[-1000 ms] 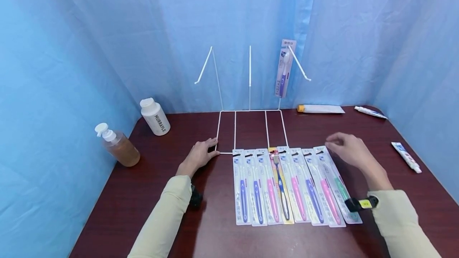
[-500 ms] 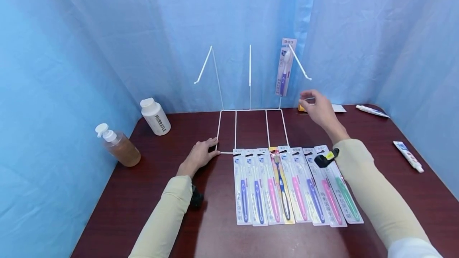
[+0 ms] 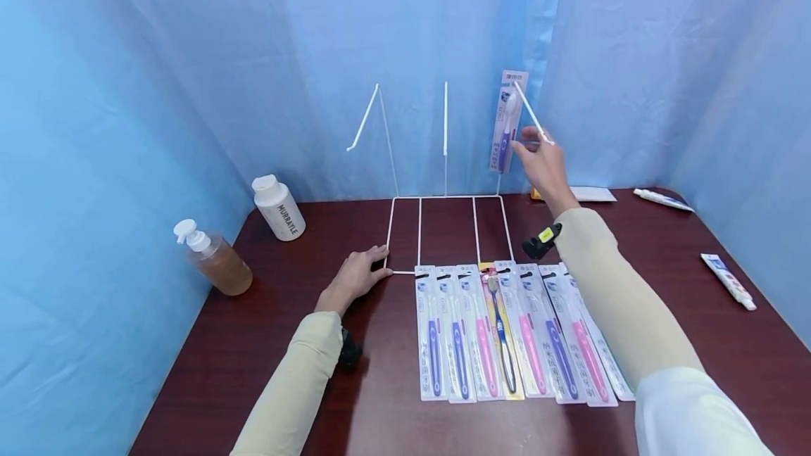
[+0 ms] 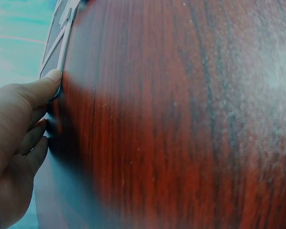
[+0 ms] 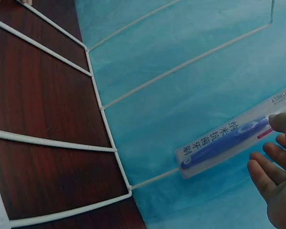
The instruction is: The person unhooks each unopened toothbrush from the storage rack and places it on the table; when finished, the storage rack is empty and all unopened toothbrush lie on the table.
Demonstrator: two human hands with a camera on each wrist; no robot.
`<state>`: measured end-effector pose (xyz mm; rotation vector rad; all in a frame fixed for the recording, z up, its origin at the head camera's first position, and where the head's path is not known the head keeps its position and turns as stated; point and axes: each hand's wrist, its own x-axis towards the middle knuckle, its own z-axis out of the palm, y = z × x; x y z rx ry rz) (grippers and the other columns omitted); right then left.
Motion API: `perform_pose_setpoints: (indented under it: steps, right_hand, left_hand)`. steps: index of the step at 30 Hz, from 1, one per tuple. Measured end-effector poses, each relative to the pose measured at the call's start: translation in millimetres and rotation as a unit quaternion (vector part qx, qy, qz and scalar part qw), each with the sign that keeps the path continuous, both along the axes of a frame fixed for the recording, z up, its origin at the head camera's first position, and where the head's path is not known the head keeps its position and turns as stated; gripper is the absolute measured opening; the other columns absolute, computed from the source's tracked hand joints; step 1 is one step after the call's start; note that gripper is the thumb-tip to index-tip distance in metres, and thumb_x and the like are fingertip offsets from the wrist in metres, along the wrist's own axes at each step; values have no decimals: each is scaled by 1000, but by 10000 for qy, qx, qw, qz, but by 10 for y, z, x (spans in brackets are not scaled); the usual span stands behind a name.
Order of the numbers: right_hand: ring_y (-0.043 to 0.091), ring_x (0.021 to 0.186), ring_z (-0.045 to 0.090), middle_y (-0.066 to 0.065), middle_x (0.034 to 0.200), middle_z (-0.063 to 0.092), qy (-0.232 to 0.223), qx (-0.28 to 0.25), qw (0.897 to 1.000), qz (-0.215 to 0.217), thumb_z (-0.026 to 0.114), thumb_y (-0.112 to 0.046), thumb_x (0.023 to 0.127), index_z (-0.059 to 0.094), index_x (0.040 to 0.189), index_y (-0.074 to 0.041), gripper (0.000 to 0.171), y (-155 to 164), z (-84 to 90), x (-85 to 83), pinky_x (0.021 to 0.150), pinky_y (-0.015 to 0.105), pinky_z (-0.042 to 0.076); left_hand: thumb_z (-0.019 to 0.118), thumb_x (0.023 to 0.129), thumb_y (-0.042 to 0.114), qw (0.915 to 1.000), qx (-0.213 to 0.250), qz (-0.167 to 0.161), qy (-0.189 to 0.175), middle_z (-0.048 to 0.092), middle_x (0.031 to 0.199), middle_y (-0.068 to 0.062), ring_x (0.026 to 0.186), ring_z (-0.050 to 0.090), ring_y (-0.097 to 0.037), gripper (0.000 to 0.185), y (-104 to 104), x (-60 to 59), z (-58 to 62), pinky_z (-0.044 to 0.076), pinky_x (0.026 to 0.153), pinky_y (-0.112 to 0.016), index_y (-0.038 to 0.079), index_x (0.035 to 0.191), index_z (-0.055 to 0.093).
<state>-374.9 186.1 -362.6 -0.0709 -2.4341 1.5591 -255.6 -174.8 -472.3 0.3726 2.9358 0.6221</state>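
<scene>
My left hand (image 3: 357, 274) holds the front left corner of a white wire display rack (image 3: 446, 197), thumb on the wire, which also shows in the left wrist view (image 4: 61, 57). On the rack's right hook hangs a packaged toothbrush (image 3: 507, 129) with a purple handle. My right hand (image 3: 543, 160) is raised beside this package, behind the hook's tip in the head view. In the right wrist view the thumb (image 5: 279, 121) overlaps the package's edge, while the other fingers are spread below it. Several packaged toothbrushes (image 3: 461, 357) lie in a row across the rack's front.
At the left stand a pump bottle (image 3: 222, 266) of amber liquid and a white bottle (image 3: 280, 210). Behind my right arm lies a yellow-capped tube (image 3: 592, 194); two small tubes, one a toothpaste tube (image 3: 728, 281), lie farther right. Blue curtain (image 3: 317, 34) surrounds the table.
My right hand has moved up and left from beside the toothbrush row to the hanging package. The left hand stays on the rack's corner.
</scene>
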Motion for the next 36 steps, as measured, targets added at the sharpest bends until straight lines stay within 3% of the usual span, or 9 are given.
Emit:
perform_pose_setpoints:
  steps: [8, 18, 21, 27, 31, 36]
  right_hand:
    - [25, 119, 57, 14, 129, 59, 176, 28, 9988, -461, 52, -22, 98, 54, 128, -4, 35, -111, 6, -176, 101, 34, 45]
    - [24, 111, 58, 15, 119, 60, 637, -103, 9954, -708, 49, -23, 100, 57, 120, -1, 31, -102, -65, -149, 96, 34, 47]
    - [16, 101, 60, 9, 108, 62, 812, -123, 9939, -737, 51, -23, 99, 60, 117, -2, 29, -69, -85, -99, 88, 26, 48]
    - [0, 79, 56, -3, 91, 60, 1248, -443, 9904, -394, 56, -19, 96, 63, 112, -1, 26, -2, -85, 119, 72, 13, 46]
    - [3, 80, 59, 3, 95, 63, 1339, -527, 9896, -31, 57, -19, 96, 62, 116, 1, 29, 57, -86, 378, 71, 13, 49]
    - [1, 82, 60, 2, 97, 63, 1398, -255, 9896, 218, 58, -17, 96, 60, 119, 0, 30, 136, -101, 717, 68, 12, 50]
  left_hand:
    - [64, 92, 32, 9999, 19, -81, 58, 44, 148, -3, 139, 38, -22, 54, 33, -11, 10, 34, 113, -42, 15, 141, 49]
    - [63, 92, 33, 9999, -20, -114, -34, 43, 149, -1, 140, 37, -19, 55, 97, -17, 10, 33, 113, -42, 15, 142, 48]
    - [63, 92, 33, 9999, 0, -121, -25, 43, 149, -1, 140, 37, -19, 55, 110, -17, 9, 33, 113, -42, 15, 142, 48]
    - [64, 91, 33, 9999, 40, -120, -2, 43, 149, -2, 139, 38, -20, 55, 93, -25, 18, 34, 113, -42, 15, 142, 49]
    - [64, 91, 33, 9999, 28, -131, -27, 43, 149, -3, 140, 37, -21, 56, 73, -37, 25, 35, 112, -42, 15, 142, 48]
    - [64, 92, 33, 9999, -2, -156, -7, 43, 149, -4, 139, 38, -22, 56, 35, -55, 27, 34, 113, -42, 15, 142, 48]
